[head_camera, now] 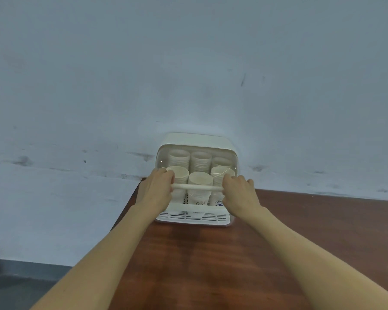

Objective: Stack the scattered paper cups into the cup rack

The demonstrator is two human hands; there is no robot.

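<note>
Paper cups: six nested stacks, upright, two rows of three, all inside the cup rack; none seen loose on the tabletop.

Cup rack: cream plastic, slotted base, clear hinged cover partly lowered, cream handle bar crossing in front of the front row. Stands at the far end of the tabletop, against the wall.

Left hand: fingers curled round the left end of the handle bar.

Right hand: fingers curled round the right end of the same bar.

Stage, as judged: stacking looks finished; cover being closed.

Risks, as judged:
- Front stacks reach about the level of the bar; the descending cover may catch a rim and crush or tip a stack.
- Uneven pull from the two hands could twist the cover so it fails to seat.
- Downward or forward force may slide the light rack, which sits near the tabletop's left corner.
- Fingers under the bar could be pinched against the base front.
</note>
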